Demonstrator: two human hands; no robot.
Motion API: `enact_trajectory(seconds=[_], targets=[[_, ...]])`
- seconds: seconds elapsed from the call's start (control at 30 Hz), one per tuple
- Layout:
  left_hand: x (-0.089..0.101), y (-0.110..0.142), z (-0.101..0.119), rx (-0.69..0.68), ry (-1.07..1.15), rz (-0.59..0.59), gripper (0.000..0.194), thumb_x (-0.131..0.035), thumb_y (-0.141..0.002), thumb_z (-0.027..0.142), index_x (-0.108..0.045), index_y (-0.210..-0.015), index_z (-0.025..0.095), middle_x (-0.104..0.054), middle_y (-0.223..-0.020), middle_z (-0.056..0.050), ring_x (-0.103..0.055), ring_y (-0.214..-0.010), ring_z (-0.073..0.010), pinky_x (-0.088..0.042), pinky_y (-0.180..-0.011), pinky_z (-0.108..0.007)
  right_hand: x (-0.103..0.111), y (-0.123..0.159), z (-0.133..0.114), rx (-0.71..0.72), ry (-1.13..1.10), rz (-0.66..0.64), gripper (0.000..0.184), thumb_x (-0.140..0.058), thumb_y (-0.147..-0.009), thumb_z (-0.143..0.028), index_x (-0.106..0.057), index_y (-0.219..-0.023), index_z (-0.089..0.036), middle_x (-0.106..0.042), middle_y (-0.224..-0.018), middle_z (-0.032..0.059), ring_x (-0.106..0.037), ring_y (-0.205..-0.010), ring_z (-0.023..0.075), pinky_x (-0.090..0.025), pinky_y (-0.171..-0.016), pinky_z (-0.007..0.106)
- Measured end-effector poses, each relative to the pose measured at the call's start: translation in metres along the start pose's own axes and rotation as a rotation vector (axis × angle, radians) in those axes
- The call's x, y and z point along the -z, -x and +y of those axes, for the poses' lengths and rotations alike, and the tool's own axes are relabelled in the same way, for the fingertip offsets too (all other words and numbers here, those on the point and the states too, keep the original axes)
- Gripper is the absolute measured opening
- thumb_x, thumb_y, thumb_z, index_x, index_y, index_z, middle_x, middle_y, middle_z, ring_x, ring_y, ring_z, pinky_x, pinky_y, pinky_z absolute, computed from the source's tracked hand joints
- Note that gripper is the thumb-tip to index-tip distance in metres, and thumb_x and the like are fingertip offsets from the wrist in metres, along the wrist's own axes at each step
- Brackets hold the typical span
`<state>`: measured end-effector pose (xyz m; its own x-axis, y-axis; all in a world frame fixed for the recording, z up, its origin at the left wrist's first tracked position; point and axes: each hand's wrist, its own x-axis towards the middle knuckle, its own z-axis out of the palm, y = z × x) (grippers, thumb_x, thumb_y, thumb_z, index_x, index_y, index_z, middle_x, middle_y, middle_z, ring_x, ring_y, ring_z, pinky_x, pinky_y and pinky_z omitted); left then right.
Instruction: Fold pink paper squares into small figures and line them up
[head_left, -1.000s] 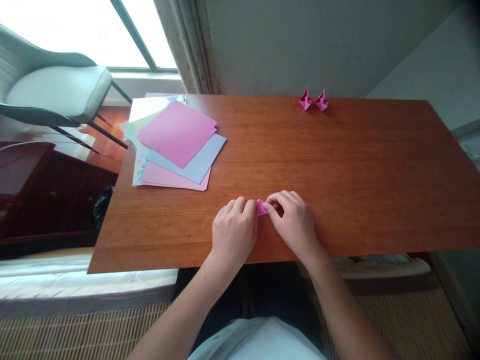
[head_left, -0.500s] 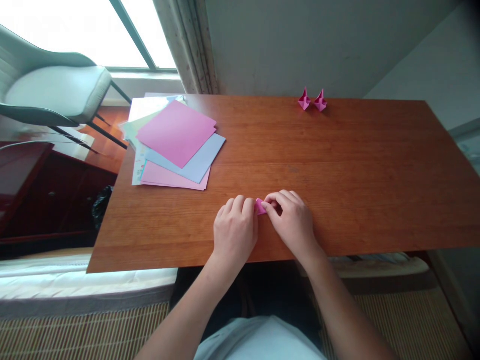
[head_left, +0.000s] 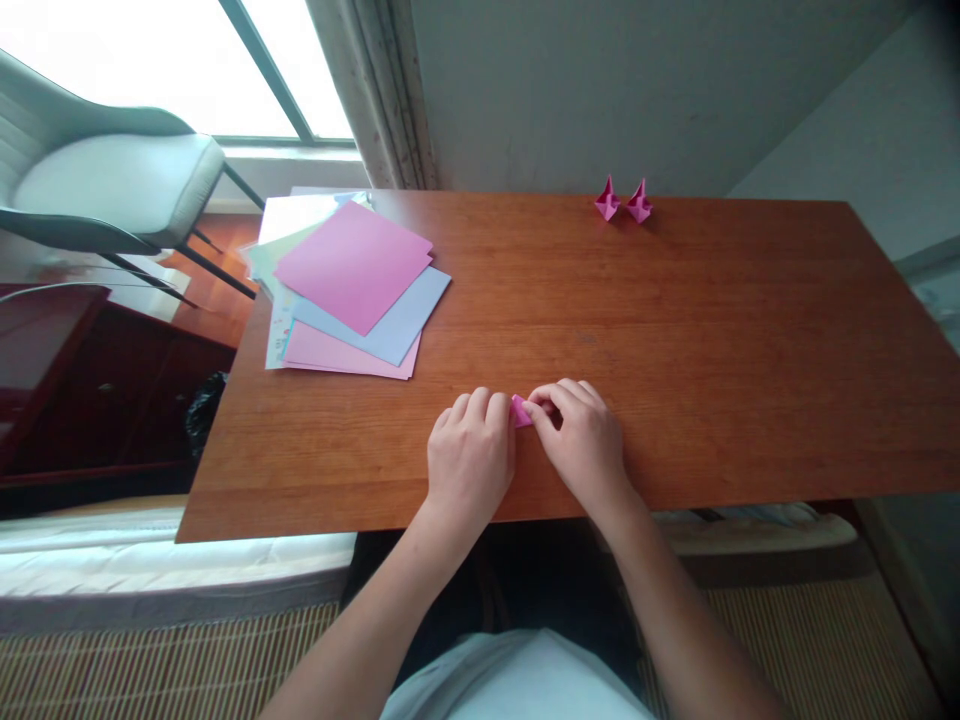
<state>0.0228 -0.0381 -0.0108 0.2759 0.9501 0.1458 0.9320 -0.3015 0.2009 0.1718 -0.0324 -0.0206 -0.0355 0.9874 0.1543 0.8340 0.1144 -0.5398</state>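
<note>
Between my two hands, near the table's front edge, is a small folded piece of pink paper (head_left: 520,412). My left hand (head_left: 472,440) is closed over its left side, with the fingertips hidden behind the back of the hand. My right hand (head_left: 577,430) pinches the right side between thumb and forefinger. Most of the paper is covered, so the shape of its folds cannot be made out. Two pink origami figures (head_left: 607,200) with pointed tips stand side by side at the table's back edge.
On the left of the wooden table (head_left: 712,340) lies a pile of coloured sheets, with pink paper (head_left: 352,265) on top and blue paper (head_left: 409,315) beneath. A pale chair (head_left: 112,180) stands by the window. A dark cabinet (head_left: 112,390) is left of the table.
Almost nothing differs. Both hands keep their hold on the pink paper in the same place, and the view has shifted very slightly.
</note>
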Motion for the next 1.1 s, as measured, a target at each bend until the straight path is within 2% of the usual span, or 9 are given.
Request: enact_trajectory(seconds=[0.43, 0.7, 0.9, 1.1], targets=[[-0.0029, 0.0018, 0.0010, -0.014, -0.028, 0.016, 0.013, -0.048, -0.099, 0.020, -0.055, -0.087, 0.021, -0.063, -0.086, -0.005, -0.057, -0.082, -0.0230, -0.038, -0.072, -0.036, -0.0020, 0.0047, -0.0034, 0.027, 0.049, 0.031, 0.019, -0.059, -0.098, -0.030, -0.062, -0.081, -0.024, -0.066, -0.085, 0.0039, -0.056, -0.085, 0.0229, -0.042, -0.075, 0.034], [-0.0014, -0.0004, 0.0043, -0.005, -0.019, 0.008, 0.020, -0.044, -0.102, 0.026, -0.056, -0.087, 0.021, -0.062, -0.087, -0.006, -0.055, -0.082, -0.0234, -0.037, -0.073, -0.038, -0.0038, 0.0060, -0.0039, 0.040, 0.065, 0.038, 0.022, -0.055, -0.101, -0.032, -0.062, -0.082, -0.024, -0.065, -0.086, 0.0044, -0.053, -0.085, 0.0228, -0.041, -0.075, 0.035], [-0.0019, -0.0009, 0.0066, -0.002, -0.031, 0.001, 0.021, -0.043, -0.102, 0.027, -0.055, -0.087, 0.022, -0.062, -0.087, -0.006, -0.055, -0.082, -0.0236, -0.037, -0.073, -0.038, -0.0017, 0.0075, -0.0049, 0.072, 0.101, 0.020, 0.024, -0.049, -0.103, -0.032, -0.060, -0.084, -0.023, -0.064, -0.089, 0.0061, -0.051, -0.087, 0.0238, -0.041, -0.077, 0.036], [-0.0023, -0.0006, 0.0061, 0.005, -0.038, -0.008, 0.017, -0.045, -0.101, 0.027, -0.055, -0.088, 0.022, -0.063, -0.088, -0.007, -0.056, -0.084, -0.0243, -0.037, -0.074, -0.038, 0.0013, 0.0077, -0.0007, 0.125, 0.104, -0.033, 0.018, -0.049, -0.102, -0.030, -0.062, -0.092, -0.023, -0.064, -0.094, 0.0076, -0.052, -0.091, 0.0251, -0.042, -0.079, 0.037]])
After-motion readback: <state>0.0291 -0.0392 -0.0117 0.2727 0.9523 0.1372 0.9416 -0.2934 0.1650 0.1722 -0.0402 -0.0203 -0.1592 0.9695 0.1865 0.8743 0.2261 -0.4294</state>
